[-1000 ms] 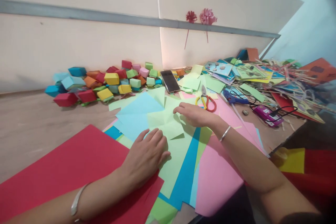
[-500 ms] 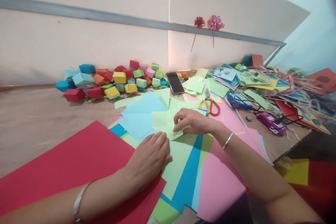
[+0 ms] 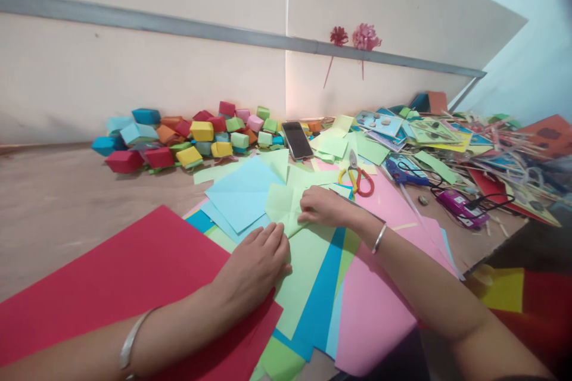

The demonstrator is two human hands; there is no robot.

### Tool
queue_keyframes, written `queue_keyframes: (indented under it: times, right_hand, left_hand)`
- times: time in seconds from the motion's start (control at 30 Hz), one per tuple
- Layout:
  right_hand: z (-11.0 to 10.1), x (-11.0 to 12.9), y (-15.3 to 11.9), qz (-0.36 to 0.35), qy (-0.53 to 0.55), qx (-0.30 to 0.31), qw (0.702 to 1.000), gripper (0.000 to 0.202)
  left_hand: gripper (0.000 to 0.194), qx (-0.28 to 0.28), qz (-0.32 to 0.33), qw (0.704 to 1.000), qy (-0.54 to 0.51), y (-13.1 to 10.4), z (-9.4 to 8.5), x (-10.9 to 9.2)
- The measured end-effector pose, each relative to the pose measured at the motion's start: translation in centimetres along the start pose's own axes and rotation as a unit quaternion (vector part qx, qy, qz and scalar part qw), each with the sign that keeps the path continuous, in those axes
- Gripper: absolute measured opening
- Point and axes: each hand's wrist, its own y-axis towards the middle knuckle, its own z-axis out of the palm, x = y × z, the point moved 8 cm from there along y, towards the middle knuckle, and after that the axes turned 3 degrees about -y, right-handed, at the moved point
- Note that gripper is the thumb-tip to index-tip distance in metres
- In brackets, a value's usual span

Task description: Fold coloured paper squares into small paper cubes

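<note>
My left hand point(image 3: 257, 259) lies flat, palm down, its fingers stretched over the edge of a large red paper sheet point(image 3: 147, 268) and onto pale green paper beneath. My right hand point(image 3: 322, 207) has its fingers curled together at the right side of a small creased light green paper point(image 3: 277, 201), pressing or pinching it; the fingertips are partly hidden. Light blue paper point(image 3: 243, 190) lies left of the green piece. Under both hands spread layered green, blue and pink sheets point(image 3: 379, 309). A bangle circles each wrist.
Folded paper boxes point(image 3: 203, 131) in many colours are heaped along the wall. A phone point(image 3: 297, 140) and scissors point(image 3: 356, 180) lie behind my right hand. To the right are a blue glue gun point(image 3: 406, 172), a purple extension box point(image 3: 462, 208) and piled cards and sticks point(image 3: 504, 149).
My right hand has closed its fingers and lowered onto the light green paper, which has shifted to the right and bent. My left hand stays where it was.
</note>
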Motion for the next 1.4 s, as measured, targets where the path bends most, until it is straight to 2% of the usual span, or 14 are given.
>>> queue_keyframes:
  times: [0.2, 0.5, 0.67, 0.83, 1.0, 1.4]
  right_hand:
    - [0.5, -0.1, 0.6, 0.05, -0.038, -0.022, 0.998, 0.031]
    - [0.9, -0.4, 0.8, 0.051, -0.039, -0.026, 0.998, 0.035]
    - [1.0, -0.5, 0.9, 0.053, -0.032, -0.017, 0.998, 0.035]
    - [1.0, -0.4, 1.0, 0.045, -0.029, -0.017, 0.998, 0.036]
    - [1.1, -0.6, 0.9, 0.048, -0.014, -0.02, 0.999, 0.037]
    - [1.6, -1.2, 0.9, 0.075, 0.042, -0.017, 0.996, 0.032]
  left_hand:
    - [0.031, -0.03, -0.006, 0.999, -0.02, -0.1, 0.2, 0.2]
    - [0.029, -0.042, -0.011, 0.999, -0.026, -0.2, -0.2, 0.3]
    - [0.024, -0.027, -0.04, 0.999, -0.022, 0.0, -0.8, 0.4]
    - [0.046, -0.006, -0.042, 0.999, -0.02, 0.4, -1.2, 0.2]
    - [0.042, -0.004, -0.037, 0.999, -0.025, 0.4, -1.1, 0.4]
    - [0.046, 0.009, -0.026, 1.0, 0.012, 0.5, -1.2, 0.0]
